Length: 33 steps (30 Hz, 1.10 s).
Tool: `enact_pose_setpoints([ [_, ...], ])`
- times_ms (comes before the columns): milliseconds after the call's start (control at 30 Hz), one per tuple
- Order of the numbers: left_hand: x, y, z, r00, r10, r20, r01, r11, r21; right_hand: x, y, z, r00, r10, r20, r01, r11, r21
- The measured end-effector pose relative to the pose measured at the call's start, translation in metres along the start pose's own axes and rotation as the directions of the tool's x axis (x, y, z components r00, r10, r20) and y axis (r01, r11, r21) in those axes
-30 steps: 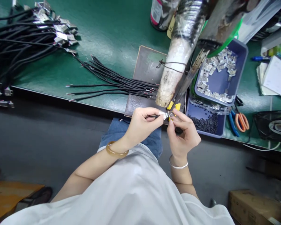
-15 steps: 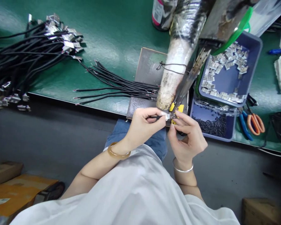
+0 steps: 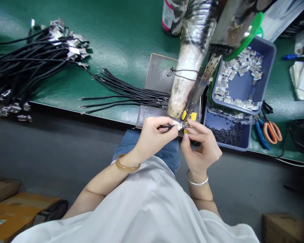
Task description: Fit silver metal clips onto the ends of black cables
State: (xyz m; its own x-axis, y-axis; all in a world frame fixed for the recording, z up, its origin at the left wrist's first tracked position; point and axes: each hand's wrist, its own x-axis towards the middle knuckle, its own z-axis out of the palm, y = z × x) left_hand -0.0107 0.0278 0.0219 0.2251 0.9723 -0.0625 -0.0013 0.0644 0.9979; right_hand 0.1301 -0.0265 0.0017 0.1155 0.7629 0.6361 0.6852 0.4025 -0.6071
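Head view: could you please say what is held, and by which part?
The left hand pinches a black cable near its connector end; whether the right hand grips is unclear.

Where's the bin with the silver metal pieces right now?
In the head view, the silver-piece bin is on the right, beyond the right hand, directly behind the black-piece bin.

Both forearms reach forward, left hand (image 3: 157,136) pinching, right hand's (image 3: 202,145) fingers curled.
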Motion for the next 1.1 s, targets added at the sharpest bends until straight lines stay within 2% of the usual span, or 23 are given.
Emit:
enact_pose_setpoints([
  [200,-0.001,-0.009,0.002,1.000,0.008,0.006,-0.009,1.000,0.030,-0.003,0.004,-0.003,0.999,-0.005,0.036,0.007,0.998,-0.061],
  [433,0.000,-0.002,0.002,0.994,0.082,-0.078,-0.079,0.996,0.035,0.005,0.003,0.000,1.000,-0.017,0.017,0.017,1.000,-0.009],
  [633,0.000,-0.005,0.000,0.997,0.081,-0.014,-0.080,0.995,0.065,0.001,0.005,-0.001,0.999,-0.021,0.032,0.021,1.000,-0.010],
  [833,-0.001,-0.005,0.001,0.995,0.094,-0.021,-0.092,0.991,0.092,0.002,0.006,-0.004,0.998,-0.051,0.042,0.053,0.997,-0.055],
  [1000,-0.003,-0.003,0.003,0.996,0.074,-0.040,-0.069,0.991,0.114,0.006,0.006,0.001,0.999,-0.029,0.025,0.030,0.998,-0.047],
  [1100,-0.006,-0.002,-0.001,0.999,0.045,-0.002,-0.044,0.990,0.137,0.002,0.008,-0.010,0.998,0.023,-0.062,-0.025,0.999,-0.022],
])
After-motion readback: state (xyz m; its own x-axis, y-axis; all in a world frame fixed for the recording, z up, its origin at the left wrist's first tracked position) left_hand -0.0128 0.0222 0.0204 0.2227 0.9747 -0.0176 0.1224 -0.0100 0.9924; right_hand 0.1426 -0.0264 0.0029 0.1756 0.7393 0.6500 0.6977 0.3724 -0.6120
